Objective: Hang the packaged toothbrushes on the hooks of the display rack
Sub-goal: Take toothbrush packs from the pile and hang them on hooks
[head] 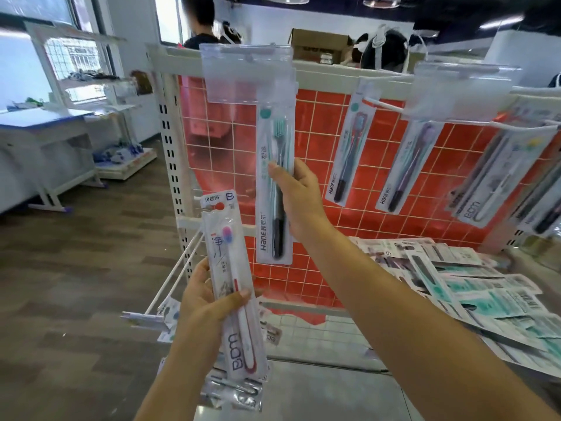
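A green toothbrush pack (274, 189) hung upright below a clear tag on the rack's (318, 165) top left hook. A pink one (235, 287) stood tilted lower left. Three more packs (349, 147) hung slanted to the right; many lay heaped (473, 290) on the shelf.

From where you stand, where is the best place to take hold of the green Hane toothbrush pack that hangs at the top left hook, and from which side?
Grip the green Hane pack at its flat middle, from its right edge, as the right hand does now. It hangs upright, and this probably leaves the top hole free for the hook.
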A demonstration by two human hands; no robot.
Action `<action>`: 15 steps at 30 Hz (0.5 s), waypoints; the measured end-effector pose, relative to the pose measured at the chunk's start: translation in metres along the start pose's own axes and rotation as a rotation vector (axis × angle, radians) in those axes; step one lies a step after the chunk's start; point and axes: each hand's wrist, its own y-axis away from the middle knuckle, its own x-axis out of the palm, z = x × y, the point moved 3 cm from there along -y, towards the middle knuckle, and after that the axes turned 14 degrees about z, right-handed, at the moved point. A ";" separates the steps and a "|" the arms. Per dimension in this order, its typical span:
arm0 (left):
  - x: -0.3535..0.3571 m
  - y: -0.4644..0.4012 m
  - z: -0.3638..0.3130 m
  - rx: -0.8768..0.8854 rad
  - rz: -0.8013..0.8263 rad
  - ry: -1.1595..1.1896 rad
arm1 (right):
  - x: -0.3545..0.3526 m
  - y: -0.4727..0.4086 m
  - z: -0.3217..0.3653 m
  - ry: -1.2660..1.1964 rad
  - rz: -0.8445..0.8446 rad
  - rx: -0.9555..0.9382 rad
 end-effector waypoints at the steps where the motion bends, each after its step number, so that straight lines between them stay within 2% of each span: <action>1: -0.001 -0.001 0.000 -0.001 0.002 -0.002 | -0.001 -0.002 -0.002 -0.022 -0.019 -0.002; 12: -0.003 -0.006 0.006 -0.044 -0.016 -0.006 | -0.031 -0.077 -0.006 0.133 -0.213 0.288; 15: -0.003 -0.005 0.006 -0.043 -0.021 -0.044 | -0.038 -0.093 -0.004 0.174 -0.203 0.350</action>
